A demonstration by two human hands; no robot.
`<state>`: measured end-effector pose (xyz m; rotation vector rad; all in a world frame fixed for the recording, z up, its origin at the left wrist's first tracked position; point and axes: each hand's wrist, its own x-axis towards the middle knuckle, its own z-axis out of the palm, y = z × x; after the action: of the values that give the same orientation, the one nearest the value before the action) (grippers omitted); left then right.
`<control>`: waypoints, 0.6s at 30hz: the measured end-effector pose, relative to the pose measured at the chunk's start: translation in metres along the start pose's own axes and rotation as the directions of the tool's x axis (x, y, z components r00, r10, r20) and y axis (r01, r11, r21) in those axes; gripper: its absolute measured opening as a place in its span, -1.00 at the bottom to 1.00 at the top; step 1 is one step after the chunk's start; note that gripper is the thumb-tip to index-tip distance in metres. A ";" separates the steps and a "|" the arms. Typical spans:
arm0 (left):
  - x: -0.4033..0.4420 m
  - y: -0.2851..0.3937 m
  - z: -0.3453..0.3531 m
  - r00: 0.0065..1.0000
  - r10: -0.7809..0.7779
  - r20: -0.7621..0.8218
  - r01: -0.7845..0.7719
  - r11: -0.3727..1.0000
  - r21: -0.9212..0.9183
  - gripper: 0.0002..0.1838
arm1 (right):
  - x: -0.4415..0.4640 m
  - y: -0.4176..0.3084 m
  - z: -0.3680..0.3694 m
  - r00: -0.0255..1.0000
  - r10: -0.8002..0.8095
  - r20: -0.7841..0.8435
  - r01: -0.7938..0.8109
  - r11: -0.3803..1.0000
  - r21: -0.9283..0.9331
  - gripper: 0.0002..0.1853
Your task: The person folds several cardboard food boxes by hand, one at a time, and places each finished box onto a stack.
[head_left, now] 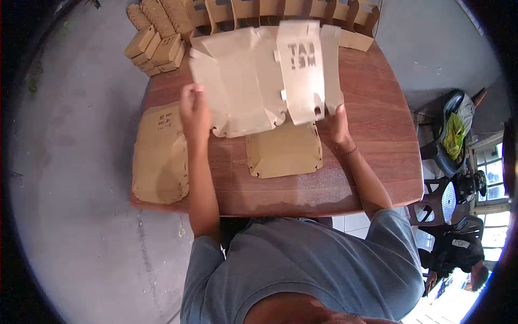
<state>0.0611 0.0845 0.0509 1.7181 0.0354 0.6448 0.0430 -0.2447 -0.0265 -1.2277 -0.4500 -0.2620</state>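
An unfolded cardboard box blank (237,86) is held up and tilted above the table between both hands, slightly smeared by motion. Dark stencilled lettering shows on its right panel. My left hand (196,114) grips its left edge, thumb on the near face. At the lower right edge, my right hand (338,125) is closed on the sheet, with some fingers hidden behind it. Beneath lies a flat box blank (284,154), partly covered from view. Left of my left forearm are more flat box blanks (159,156), the top one lettered; how many are stacked I cannot tell.
Folded cardboard boxes (156,51) are piled at the back left of the wooden table (372,129). A row of upright cardboard pieces with openings (302,8) lines the far edge. To the right stand a plastic chair (442,200) and a seated person (458,248).
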 end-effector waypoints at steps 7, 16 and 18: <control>-0.017 -0.093 0.036 0.952 -0.223 0.212 0.165 0.952 0.258 -0.61 | 0.006 -0.004 -0.001 0.898 0.383 -0.216 -0.355 0.921 0.160 -0.64; -0.054 -0.039 0.035 0.576 0.221 0.787 -0.613 0.754 0.236 -0.55 | 0.015 -0.017 0.002 0.808 0.456 -0.374 -0.433 0.889 0.150 -0.62; -0.052 -0.051 0.037 0.614 0.184 0.768 -0.535 0.812 0.233 -0.64 | 0.017 -0.017 -0.010 0.790 0.470 -0.393 -0.475 0.875 0.092 -0.61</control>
<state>0.0495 0.0457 -0.0199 2.3659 -0.8274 0.2020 0.0526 -0.2591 -0.0071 -1.2175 0.2296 -0.0793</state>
